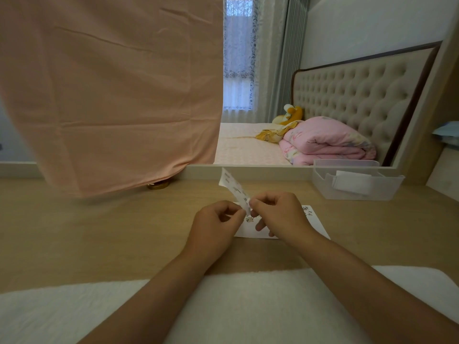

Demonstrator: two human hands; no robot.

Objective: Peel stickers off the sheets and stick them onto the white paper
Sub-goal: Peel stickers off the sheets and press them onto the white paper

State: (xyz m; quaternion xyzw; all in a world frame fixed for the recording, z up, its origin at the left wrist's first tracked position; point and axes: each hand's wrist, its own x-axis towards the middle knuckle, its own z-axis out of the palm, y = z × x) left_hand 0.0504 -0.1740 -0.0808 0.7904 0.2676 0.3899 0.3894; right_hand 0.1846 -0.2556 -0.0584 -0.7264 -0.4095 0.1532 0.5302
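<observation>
A white fleecy cloth covers the near edge of a pale wooden desk, and a person's two bare forearms reach across it toward the middle of the desktop. The left hand and the right hand meet there, both with curled fingers, pinching the lower end of a narrow sticker sheet between thumb and fingertips. The strip stands up and leans away to the left, its top end curling over. Directly beneath the hands lies the white paper, flat on the desk and partly hidden by the right hand. Small printed stickers show near its far right corner, and another small figure sits just under the fingertips; whether it is stuck down cannot be told. Well to the right stands a clear plastic bin holding white folded material. A pink cloth hangs over the left of the scene, with a gold base showing under its hem. Beyond the desk are a folded pink quilt, a yellow plush toy and a tufted headboard.
</observation>
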